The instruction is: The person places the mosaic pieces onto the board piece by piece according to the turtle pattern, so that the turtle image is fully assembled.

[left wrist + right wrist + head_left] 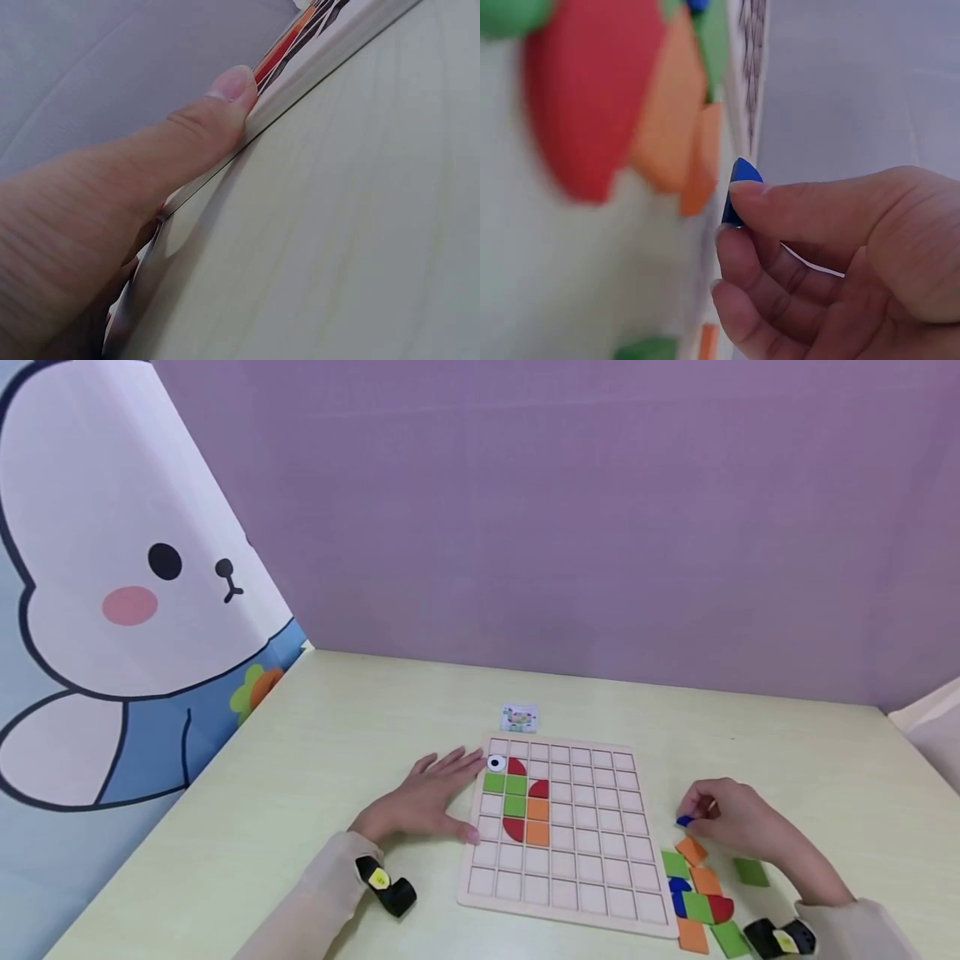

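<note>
Two black wrist devices (392, 895) are sitting behind the fingers, beside pale cloth sleeves (322, 881). Just below the right fingers, smooth, flat loose tiles (697, 907) are lying on the desk (247, 827), some overlapping: four green four-sided ones, three orange, one red with a curved edge, and some blue whose number I cannot tell. The right hand (738, 818) is curling its fingers, thumb and forefinger pinching a small blue piece (745, 172), thick-edged and rounded on one side.

The left hand (422, 802) is spreading its fingers nearly straight, thumb and fingertips touching the left edge of a grid board (590, 842). That board is lying between both sets of fingers, flat and pale like wood, thin lines dividing it into forty-nine cells, seven by seven. Nine tiles are filling cells near the left fingers: three green squares (515, 807), two orange squares (537, 833), three red curved pieces (513, 829) and one white eye tile (497, 763).

Beyond the left fingertips, one small printed card (519, 717) is lying near the board's far edge. Farthest from the fingers, a lilac backdrop (562, 527) is hanging, faintly creased.
</note>
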Motion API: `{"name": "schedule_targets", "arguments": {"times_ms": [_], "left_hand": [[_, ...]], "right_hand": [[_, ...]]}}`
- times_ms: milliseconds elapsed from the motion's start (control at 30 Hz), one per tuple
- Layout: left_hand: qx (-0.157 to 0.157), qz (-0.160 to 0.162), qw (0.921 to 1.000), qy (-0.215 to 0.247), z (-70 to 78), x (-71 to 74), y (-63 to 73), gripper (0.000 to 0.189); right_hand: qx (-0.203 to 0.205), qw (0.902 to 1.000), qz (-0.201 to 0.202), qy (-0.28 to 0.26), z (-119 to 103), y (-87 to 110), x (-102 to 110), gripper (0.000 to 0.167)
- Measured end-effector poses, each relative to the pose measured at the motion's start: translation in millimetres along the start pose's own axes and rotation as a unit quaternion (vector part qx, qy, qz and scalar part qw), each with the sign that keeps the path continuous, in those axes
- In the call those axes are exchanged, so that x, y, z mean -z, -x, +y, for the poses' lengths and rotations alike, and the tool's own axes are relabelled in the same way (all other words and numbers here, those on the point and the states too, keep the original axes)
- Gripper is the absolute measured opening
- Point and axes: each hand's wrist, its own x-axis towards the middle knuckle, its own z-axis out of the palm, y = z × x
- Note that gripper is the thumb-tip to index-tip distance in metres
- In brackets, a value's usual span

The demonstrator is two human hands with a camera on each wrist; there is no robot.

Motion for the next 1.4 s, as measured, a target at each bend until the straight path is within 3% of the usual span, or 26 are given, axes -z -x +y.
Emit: {"name": "schedule_targets", "arguments": {"times_ms": [600, 1000, 1400], "left_hand": [[0.002, 0.002, 1.0000, 0.002, 0.8, -1.2, -2.2, 0.106], [-0.001, 0.004, 1.0000, 0.002, -0.7, -3.2, -4.3, 0.106], [0.004, -0.001, 1.0000, -0.002, -2.6, -3.1, -5.3, 0.106]], "right_hand": [[0.072, 0.9967, 0.003, -0.036, -51, -26.8, -7, 0.011], [0.055, 0.9966, -0.017, -0.058, -92, -38.0, -27, 0.013], [0.096, 0.9905, -0.042, -0.089, -113, -36.5, -47, 0.013]]}}
